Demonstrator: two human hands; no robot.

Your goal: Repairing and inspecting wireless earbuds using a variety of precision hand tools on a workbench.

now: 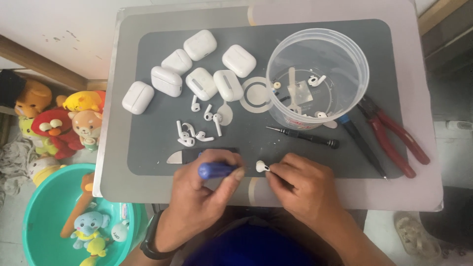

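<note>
A white earbud sits low in the centre of the frame, pinched in the curled fingertips of the right hand, whose wrist angles in from the lower right. Just left, the left hand is closed around a blue-handled tool, its tip hidden, perhaps a small screwdriver. Both rest on a grey mat covering a small table; white charging cases cluster at upper left, a clear plastic tub at upper right, red-handled pliers at right.

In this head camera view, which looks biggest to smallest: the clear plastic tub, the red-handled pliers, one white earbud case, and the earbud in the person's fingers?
1. Clear plastic tub
2. Red-handled pliers, long but slim
3. White earbud case
4. Earbud pinched in the right hand, clearly the smallest
</note>
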